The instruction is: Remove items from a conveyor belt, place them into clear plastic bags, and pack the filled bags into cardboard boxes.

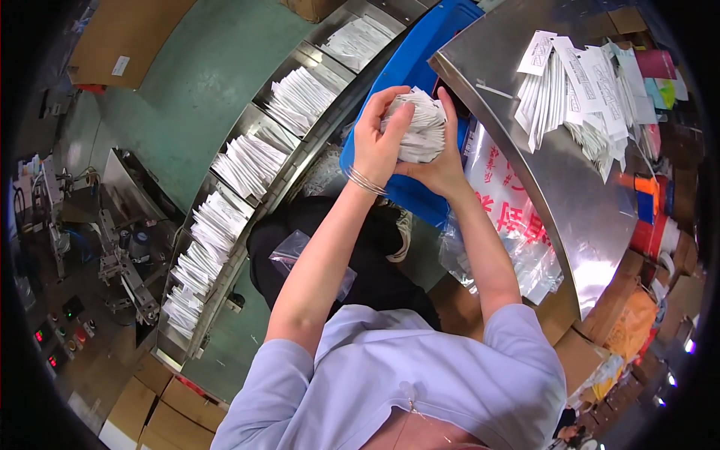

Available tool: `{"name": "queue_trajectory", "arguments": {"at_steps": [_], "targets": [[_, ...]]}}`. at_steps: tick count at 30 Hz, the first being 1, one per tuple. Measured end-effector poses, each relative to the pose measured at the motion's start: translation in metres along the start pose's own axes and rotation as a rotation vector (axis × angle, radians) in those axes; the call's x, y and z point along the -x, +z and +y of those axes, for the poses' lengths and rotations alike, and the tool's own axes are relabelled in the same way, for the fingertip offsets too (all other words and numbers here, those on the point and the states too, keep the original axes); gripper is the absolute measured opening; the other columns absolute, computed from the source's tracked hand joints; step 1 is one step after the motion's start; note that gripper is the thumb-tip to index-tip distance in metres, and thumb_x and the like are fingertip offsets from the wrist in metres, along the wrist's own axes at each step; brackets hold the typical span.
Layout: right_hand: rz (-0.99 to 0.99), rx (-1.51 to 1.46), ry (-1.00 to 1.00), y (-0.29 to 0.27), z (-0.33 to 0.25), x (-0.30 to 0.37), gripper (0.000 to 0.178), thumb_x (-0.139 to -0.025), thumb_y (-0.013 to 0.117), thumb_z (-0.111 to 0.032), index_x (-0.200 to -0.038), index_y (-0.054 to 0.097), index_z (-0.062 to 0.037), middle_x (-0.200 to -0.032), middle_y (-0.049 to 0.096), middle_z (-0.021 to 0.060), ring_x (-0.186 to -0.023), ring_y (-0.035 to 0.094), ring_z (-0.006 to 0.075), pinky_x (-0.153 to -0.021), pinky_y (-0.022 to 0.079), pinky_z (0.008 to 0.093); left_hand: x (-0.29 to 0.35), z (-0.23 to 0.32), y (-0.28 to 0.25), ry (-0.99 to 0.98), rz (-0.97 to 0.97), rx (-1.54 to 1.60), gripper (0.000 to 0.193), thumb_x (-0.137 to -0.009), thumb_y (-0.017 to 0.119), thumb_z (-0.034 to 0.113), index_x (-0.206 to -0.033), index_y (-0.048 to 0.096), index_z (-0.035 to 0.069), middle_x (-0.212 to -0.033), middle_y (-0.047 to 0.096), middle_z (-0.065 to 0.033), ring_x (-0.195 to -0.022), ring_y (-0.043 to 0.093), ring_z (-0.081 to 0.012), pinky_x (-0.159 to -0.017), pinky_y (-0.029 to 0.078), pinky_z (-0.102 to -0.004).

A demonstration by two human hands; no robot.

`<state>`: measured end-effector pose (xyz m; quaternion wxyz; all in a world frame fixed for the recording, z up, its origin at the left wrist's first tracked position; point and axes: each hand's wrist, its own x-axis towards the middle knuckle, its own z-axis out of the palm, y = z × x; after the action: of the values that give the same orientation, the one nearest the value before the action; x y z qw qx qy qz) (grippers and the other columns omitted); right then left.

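Note:
A thick bundle of flat white paper packets point(421, 131) is gripped between both my hands, above the blue plastic bin point(397, 73). My left hand point(375, 142) clasps the bundle's left side, its thumb lying across the packets. On the other side, my right hand point(441, 163) wraps round the right and lower edge. To the right, a loose pile of similar packets point(559, 94) lies on the steel table point(592, 225). The bin's inside is mostly hidden behind my hands and the table's edge.
A curved metal trough point(241, 120), split into compartments, runs along the left with rows of white packets point(249, 161). Clear plastic with red print point(510, 199) hangs under the table edge. Cardboard boxes point(176, 412) stand lower left; machinery point(124, 262) is at far left.

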<state>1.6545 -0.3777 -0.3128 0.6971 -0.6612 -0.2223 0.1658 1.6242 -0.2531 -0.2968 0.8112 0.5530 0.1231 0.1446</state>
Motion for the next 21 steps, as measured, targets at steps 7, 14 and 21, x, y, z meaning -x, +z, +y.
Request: {"name": "queue_trajectory", "arguments": {"at_steps": [7,14,21], "targets": [[-0.012,0.099,-0.065,0.005,-0.004,0.000,0.120,-0.048,0.087,-0.014,-0.138,0.006,-0.0088,-0.132,0.033,0.0140,-0.118,0.040,0.0245,-0.097,0.036,0.0351,0.013,0.009,0.006,0.218,-0.096,-0.363,0.043,-0.084,0.056,0.015,-0.122,0.039,0.001,-0.112,0.051,-0.0104,-0.103,0.049,-0.0161,-0.088,0.039,-0.0269],[-0.009,-0.018,-0.011,0.006,-0.010,0.009,0.115,-0.051,0.086,-0.011,-0.138,0.011,-0.0109,-0.129,0.037,0.0120,-0.115,0.043,0.0220,-0.095,0.038,0.0342,0.020,0.003,0.004,0.046,-0.042,0.112,0.039,-0.088,0.049,0.016,-0.124,0.039,0.001,-0.117,0.050,-0.0128,-0.108,0.047,-0.0184,-0.093,0.036,-0.0286],[-0.006,0.046,-0.037,0.008,0.002,-0.003,0.094,-0.054,0.083,-0.007,-0.129,0.026,-0.0080,-0.121,0.044,0.0100,-0.110,0.047,0.0193,-0.090,0.042,0.0315,0.018,0.001,0.001,-0.126,-0.043,0.214,0.039,-0.092,0.044,0.025,-0.122,0.043,0.001,-0.119,0.049,-0.0103,-0.108,0.048,-0.0159,-0.095,0.034,-0.0278]]}}
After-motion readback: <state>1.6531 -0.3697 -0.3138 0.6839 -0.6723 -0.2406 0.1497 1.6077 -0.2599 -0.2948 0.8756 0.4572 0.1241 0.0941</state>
